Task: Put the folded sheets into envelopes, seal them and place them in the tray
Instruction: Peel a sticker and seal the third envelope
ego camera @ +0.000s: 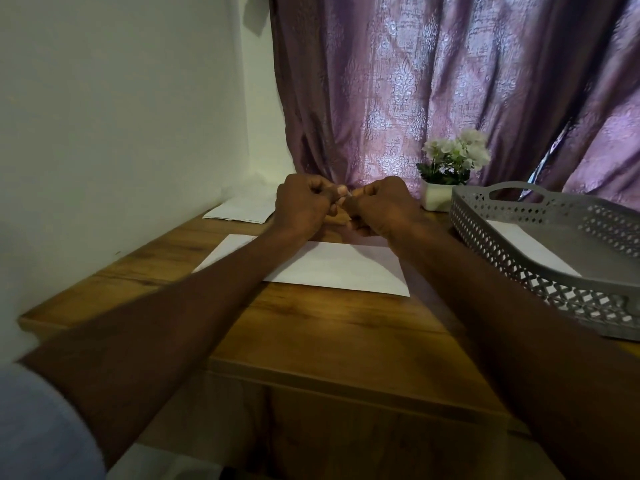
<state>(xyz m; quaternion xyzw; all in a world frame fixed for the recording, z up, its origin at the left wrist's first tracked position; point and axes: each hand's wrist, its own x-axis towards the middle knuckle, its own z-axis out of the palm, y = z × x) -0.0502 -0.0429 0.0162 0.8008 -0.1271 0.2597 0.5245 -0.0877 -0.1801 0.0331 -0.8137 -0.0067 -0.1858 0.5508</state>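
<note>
The wooden counter (332, 327) carries everything, with a purple curtain (433, 81) hanging behind it, and its near edge lies close to the white envelope (332, 268), which lies flat in the middle — a careless sweep of a forearm across it could push it off toward the person. To the right stands the grey perforated tray (519, 244), with a white envelope already lying in it (526, 247); the tray overhangs or sits very near the right edge of the view, so a hard drop-in could nudge it. At the far left, against the wall, lies a small stack of white sheets (239, 207), well apart from the hands, and a reach for it would cross over the middle envelope. A small pot of white flowers (446, 168) stands just beyond the tray's far left corner, within elbow range on the way to the tray. Above the far edge of the middle envelope, the left hand (301, 206) and the right hand (381, 206) meet, both with fingers curled tight, and they seem to pinch some tiny pale thing between them — perhaps a peel-off strip, too small to tell. If it is adhesive backing, it could tear short or stick to a fingertip, leaving the flap poorly sealed.
</note>
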